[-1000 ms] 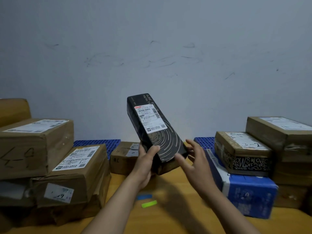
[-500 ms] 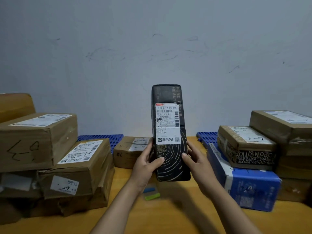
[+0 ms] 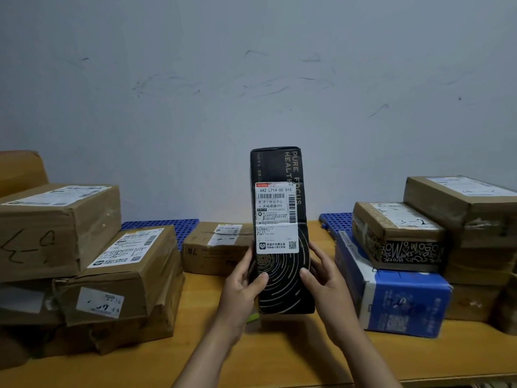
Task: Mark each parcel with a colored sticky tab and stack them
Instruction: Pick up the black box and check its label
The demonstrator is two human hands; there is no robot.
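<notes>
- Two hands clamp one tall black parcel [image 3: 282, 281], which stands upright at the middle of the bench [image 3: 279, 359]. The left hand [image 3: 240, 284] curls round its lower left edge and the right hand [image 3: 327, 281] round its lower right edge, each with a thumb on the front face.
- Whether the parcel's bottom end touches the bench cannot be told.
- A white shipping label [image 3: 275, 217] with barcodes and a QR code covers the middle of the front face.
- A green sticky tab [image 3: 252, 317] lies on the bench, peeking out between the left hand and the parcel's foot.
- On the left, a large cardboard box [image 3: 56, 228] sits on a stack, and a labelled brown box [image 3: 123, 275] leans beside it.
- Behind the hands sits a small carton [image 3: 212, 247] marked "#7".
- On the right, a patterned box [image 3: 397, 236] rests on a blue box [image 3: 391, 298], and a taped cardboard box [image 3: 461, 208] sits behind them.
- Every parcel is closed, so no contents show.
</notes>
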